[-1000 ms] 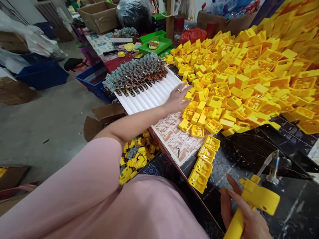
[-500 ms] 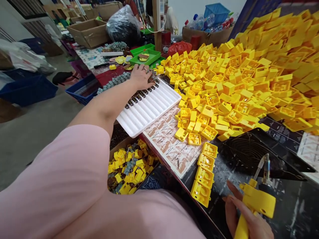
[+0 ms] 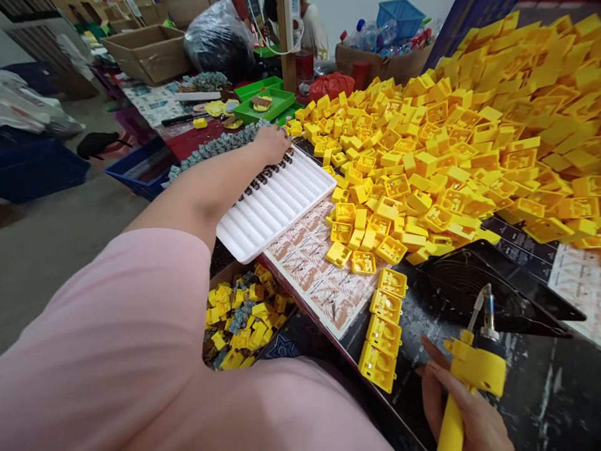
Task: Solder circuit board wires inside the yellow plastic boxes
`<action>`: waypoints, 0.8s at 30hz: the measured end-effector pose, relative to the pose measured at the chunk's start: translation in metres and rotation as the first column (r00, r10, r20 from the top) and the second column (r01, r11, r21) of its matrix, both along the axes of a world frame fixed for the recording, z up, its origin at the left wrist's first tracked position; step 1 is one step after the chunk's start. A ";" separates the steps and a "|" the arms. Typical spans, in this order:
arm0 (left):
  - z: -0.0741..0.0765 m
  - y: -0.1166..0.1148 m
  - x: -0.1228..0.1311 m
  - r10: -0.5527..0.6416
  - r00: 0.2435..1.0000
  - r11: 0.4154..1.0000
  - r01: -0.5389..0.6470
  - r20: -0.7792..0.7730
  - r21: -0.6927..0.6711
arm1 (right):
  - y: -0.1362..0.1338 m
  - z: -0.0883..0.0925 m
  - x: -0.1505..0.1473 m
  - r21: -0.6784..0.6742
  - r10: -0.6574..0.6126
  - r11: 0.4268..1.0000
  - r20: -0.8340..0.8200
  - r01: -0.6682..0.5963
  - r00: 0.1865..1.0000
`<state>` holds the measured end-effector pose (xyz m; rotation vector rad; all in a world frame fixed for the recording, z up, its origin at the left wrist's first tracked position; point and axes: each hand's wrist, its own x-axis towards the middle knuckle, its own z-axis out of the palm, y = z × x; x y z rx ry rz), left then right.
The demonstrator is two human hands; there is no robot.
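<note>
My left hand [image 3: 273, 145] reaches to the far end of a white ridged tray [image 3: 277, 207], over a row of small dark parts [image 3: 263, 180] lying along the tray's far side. Its fingers are mostly hidden behind the hand, so what they hold does not show. My right hand [image 3: 476, 416], low at the right, is wrapped round a yellow soldering iron [image 3: 476, 369] whose metal tip and thin feed tube point up and away. Left of that hand, several open yellow plastic cases [image 3: 385, 334] stand in a line on the black worktop [image 3: 422, 319].
A large heap of yellow cases [image 3: 436, 163] covers the right and back. A black fan-like frame [image 3: 474, 282] lies beyond the soldering iron. Grey parts [image 3: 211, 147] line the tray's far edge, near green trays [image 3: 270, 106]. Below the table edge sits a box of yellow and grey pieces [image 3: 244, 319].
My left hand has turned at the tray's far end, and its fingers, seen spread before, are now mostly hidden. My right hand keeps its hold on the soldering iron. The view has shifted slightly.
</note>
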<state>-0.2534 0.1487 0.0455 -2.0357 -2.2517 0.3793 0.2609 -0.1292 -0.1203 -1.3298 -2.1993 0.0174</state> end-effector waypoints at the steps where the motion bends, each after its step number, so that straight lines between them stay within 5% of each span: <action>1: 0.002 0.000 -0.004 0.008 1.000 1.000 -0.008 0.012 0.008 | -0.001 -0.002 -0.002 0.049 0.004 0.999 0.006 -0.004 1.000; 6: -0.002 0.005 -0.011 0.069 0.991 0.997 -0.072 0.115 0.022 | -0.004 -0.001 -0.008 0.295 -0.044 0.955 0.036 0.032 0.998; 13: -0.015 -0.016 -0.008 -0.039 0.977 0.984 0.001 0.209 0.176 | -0.003 0.019 -0.014 0.311 -0.081 0.950 0.189 0.019 0.979; 19: -0.027 -0.032 -0.019 -0.161 0.920 0.929 0.019 0.356 0.371 | 0.001 0.016 -0.013 0.219 -0.015 0.975 0.199 -0.029 0.980; 24: -0.027 -0.040 -0.012 -0.072 0.933 0.853 -0.126 0.354 0.507 | -0.001 0.016 -0.013 0.293 -0.057 0.956 0.163 0.007 0.985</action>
